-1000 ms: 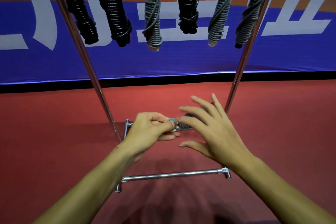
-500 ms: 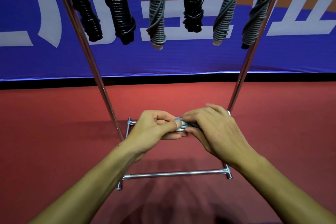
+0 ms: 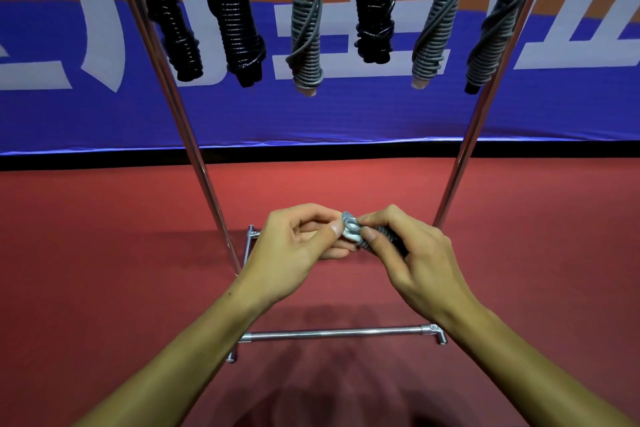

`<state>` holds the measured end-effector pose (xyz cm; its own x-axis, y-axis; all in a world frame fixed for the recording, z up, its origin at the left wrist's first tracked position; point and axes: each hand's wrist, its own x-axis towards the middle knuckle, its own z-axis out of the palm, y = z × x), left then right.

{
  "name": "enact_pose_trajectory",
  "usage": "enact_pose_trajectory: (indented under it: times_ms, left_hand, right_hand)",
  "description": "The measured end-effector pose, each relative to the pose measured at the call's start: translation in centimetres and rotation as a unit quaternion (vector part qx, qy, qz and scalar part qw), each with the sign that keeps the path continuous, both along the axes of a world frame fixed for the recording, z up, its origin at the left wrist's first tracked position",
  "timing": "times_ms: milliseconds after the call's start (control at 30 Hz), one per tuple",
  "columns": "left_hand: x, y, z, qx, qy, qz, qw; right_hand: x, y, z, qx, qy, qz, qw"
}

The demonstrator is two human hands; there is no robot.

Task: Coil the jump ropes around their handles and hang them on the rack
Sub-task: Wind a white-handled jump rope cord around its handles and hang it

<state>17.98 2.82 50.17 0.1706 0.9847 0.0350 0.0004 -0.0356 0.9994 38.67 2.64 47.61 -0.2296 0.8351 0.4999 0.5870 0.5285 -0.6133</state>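
I hold a coiled grey jump rope [image 3: 358,236] between both hands, low in front of the rack. My left hand [image 3: 298,250] pinches its near end with thumb and fingers. My right hand [image 3: 412,253] curls round the coiled handles, hiding most of them. Overhead, several coiled ropes hang from the chrome rack [image 3: 180,114]: black ones [image 3: 232,14] and grey ones [image 3: 306,28].
The rack's two slanted poles [image 3: 481,114] frame my hands. Its base bar [image 3: 332,334] lies on the red floor [image 3: 104,270] below my wrists. A blue banner [image 3: 346,114] with white lettering closes the back.
My right hand's fingers, spread a second ago, have closed round the coiled rope. Both hands stay together at the same spot; the view tilted slightly.
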Motion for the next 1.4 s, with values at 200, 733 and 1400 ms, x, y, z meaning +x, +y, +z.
enact_pose_trajectory:
  times_ms: [200, 733, 1400]
  left_hand:
    - [1.1, -0.6, -0.4, 0.046, 0.007, 0.078, 0.996]
    - [1.6, -0.1, 0.9, 0.041, -0.032, 0.123, 0.991]
    - [-1.1, 0.8, 1.6, -0.139, -0.008, -0.035, 0.990]
  right_hand:
    - [-0.3, 0.2, 0.0, 0.004, -0.014, -0.014, 1.000]
    - [-0.2, 1.3, 0.4, -0.005, 0.027, -0.024, 0.999]
    - [-0.5, -0.1, 1.4, 0.014, -0.086, -0.013, 0.996]
